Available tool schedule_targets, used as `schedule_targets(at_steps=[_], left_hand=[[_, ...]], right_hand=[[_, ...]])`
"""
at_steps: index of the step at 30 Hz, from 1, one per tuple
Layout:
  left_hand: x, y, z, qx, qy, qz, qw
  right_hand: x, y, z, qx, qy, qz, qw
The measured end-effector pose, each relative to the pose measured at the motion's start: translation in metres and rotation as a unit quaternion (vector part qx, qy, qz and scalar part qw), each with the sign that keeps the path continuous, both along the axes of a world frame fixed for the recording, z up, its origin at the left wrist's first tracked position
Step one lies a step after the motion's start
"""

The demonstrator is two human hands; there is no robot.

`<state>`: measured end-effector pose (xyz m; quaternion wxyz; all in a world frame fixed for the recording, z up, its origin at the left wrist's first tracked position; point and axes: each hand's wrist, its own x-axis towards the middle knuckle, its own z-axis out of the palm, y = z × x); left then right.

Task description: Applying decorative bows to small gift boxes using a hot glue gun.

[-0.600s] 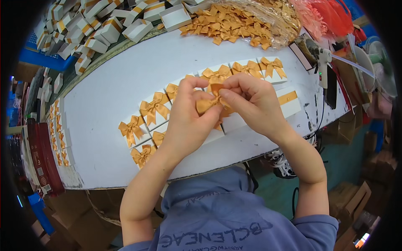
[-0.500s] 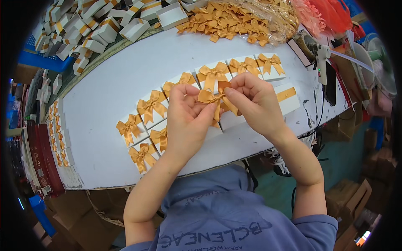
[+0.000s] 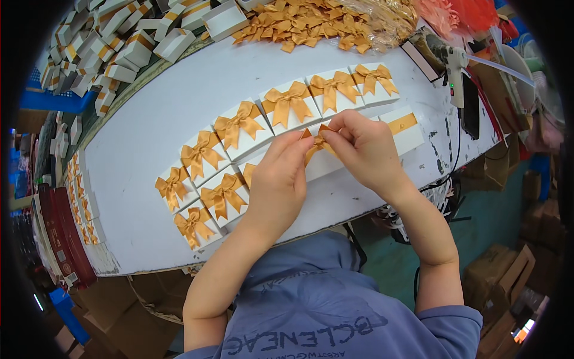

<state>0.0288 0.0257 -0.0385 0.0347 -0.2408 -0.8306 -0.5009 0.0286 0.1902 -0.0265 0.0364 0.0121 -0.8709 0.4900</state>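
Between my hands is a gold satin bow, partly hidden by the fingers. My left hand is closed in a pinch on its left loop. My right hand pinches the right loop. The bow is held over the near row of white boxes; whether it touches the box beneath is hidden. Beyond my hands, a far row of small white boxes carries gold bows, such as this bowed box. Right of my right hand lies a white box with a flat gold ribbon band and a small spot on it.
Loose gold bows lie heaped at the table's far edge. A glue gun stands at the right beside a dark phone-like slab. White boxes pile up at far left. More bowed boxes line the left edge.
My left hand has shifted from holding the bow open to pinching its loop beside my right fingers. The bow sits lower, and the view has moved slightly, shifting the box rows up and left.
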Motion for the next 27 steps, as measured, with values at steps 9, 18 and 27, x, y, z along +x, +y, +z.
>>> schedule_targets(at_steps=[9, 18, 27], left_hand=[[0.006, 0.008, 0.006, -0.141, 0.029, 0.003, 0.990], [0.008, 0.005, -0.005, -0.293, 0.173, 0.031, 0.940], [0.010, 0.009, 0.000, -0.338, 0.201, 0.023, 0.919]], right_hand=[[0.001, -0.003, -0.011, 0.178, 0.103, 0.010, 0.979], [-0.055, 0.015, 0.012, 0.170, 0.053, 0.022, 0.984], [-0.209, 0.015, -0.031, 0.188, 0.061, -0.085, 0.977]])
